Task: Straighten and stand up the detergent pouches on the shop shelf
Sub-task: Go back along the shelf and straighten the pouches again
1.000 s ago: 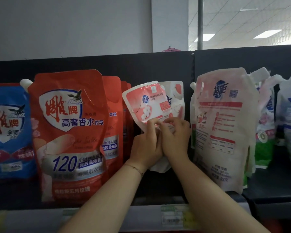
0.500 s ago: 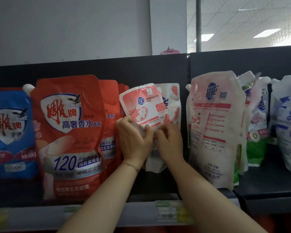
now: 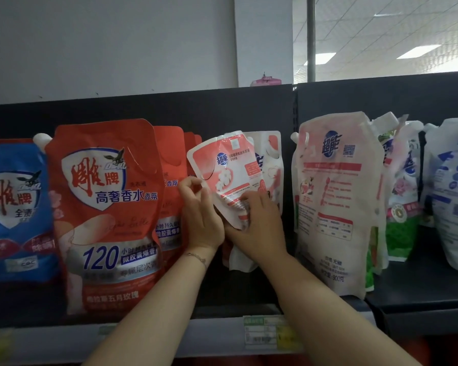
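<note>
- A small pink-and-white plastic detergent pouch (image 3: 228,170) was held raised off the black metal shelf (image 3: 421,294), with its top tilted to the left.
- It was placed between a large red plastic pouch (image 3: 106,207) and a large pale pink plastic pouch (image 3: 336,196).
- Its left edge was pinched by the curled fingers of the left hand (image 3: 201,220).
- Its crumpled lower part was grasped by the right hand (image 3: 257,228), with fingers bent across the front.
- A white-and-pink plastic pouch (image 3: 271,159) was stood upright just behind it.
- A blue plastic pouch (image 3: 13,207) was stood at the far left.
</note>
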{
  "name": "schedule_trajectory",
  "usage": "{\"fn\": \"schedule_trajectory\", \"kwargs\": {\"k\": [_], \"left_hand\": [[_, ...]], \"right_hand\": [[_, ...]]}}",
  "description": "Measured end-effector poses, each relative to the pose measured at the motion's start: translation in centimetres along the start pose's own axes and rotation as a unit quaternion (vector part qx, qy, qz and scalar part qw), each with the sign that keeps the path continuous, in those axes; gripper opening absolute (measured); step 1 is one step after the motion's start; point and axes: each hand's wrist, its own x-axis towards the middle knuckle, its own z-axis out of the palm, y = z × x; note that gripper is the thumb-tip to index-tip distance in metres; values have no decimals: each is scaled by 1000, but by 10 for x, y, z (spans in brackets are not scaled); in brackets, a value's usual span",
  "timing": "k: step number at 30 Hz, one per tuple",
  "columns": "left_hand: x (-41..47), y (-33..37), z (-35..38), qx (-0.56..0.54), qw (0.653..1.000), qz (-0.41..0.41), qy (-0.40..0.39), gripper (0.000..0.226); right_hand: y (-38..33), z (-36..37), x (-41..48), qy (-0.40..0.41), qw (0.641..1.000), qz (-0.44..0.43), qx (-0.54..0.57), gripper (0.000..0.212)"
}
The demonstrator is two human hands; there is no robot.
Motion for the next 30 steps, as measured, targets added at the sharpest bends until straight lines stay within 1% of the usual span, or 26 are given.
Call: {"fn": "schedule_trajectory", "kwargs": {"k": [2, 4, 6, 8, 10, 12, 13, 14, 16, 17, 19, 21, 23, 24, 25, 27, 29, 30], "left_hand": [[-3, -3, -2, 1, 998, 33, -55, 24], [-6, -7, -1, -6, 994, 48, -101, 30], [-7, -7, 2, -34, 990, 49, -126, 33], [-8, -7, 6, -44, 990, 54, -123, 35], [-8, -6, 8, -22, 994, 54, -94, 37], [-8, -4, 7, -9, 997, 39, -68, 38], [-8, -3, 6, -12, 998, 27, -59, 39], [-8, -2, 5, -19, 999, 11, -48, 39], [-5, -4, 4, -26, 998, -42, -28, 40], [-5, -5, 4, -29, 997, -70, -26, 34], [-3, -7, 6, -33, 991, -121, -39, 20], [0, -15, 9, -47, 982, -173, -52, 28], [3, -23, 12, -75, 963, -255, -48, 38], [5, -30, 13, -73, 952, -295, -43, 40], [6, -36, 14, -45, 943, -324, -54, 41], [5, -46, 13, 52, 925, -363, -100, 43], [5, -57, 11, 104, 902, -399, -128, 50], [4, -59, 10, 102, 894, -414, -136, 55]], "right_hand": [[0, -1, 1, 9, 1000, 23, 0, 55], [-1, -3, 1, 21, 998, 45, 23, 48], [-4, -7, 0, 39, 996, 65, 51, 35], [-10, -13, 0, 51, 990, 94, 97, 21], [-14, -19, 0, 72, 977, 135, 151, 11], [-14, -20, 3, 77, 969, 155, 175, 7], [-14, -19, 4, 63, 971, 150, 178, 6], [-14, -16, 4, 45, 974, 140, 175, 10], [-14, -12, 2, 15, 984, 120, 132, 37], [-14, -10, 1, -1, 989, 115, 92, 51], [-13, -8, 0, -15, 993, 118, 22, 73], [-7, -5, 1, -5, 989, 145, 0, 87], [-4, -4, 2, -6, 984, 174, 19, 92], [-3, -5, 2, -5, 983, 177, 47, 89], [-3, -5, 3, -1, 982, 172, 78, 81], [-7, -9, 3, -8, 975, 175, 138, 67], [-8, -11, 5, -20, 967, 189, 173, 71], [-6, -12, 6, -24, 963, 198, 184, 74]]}}
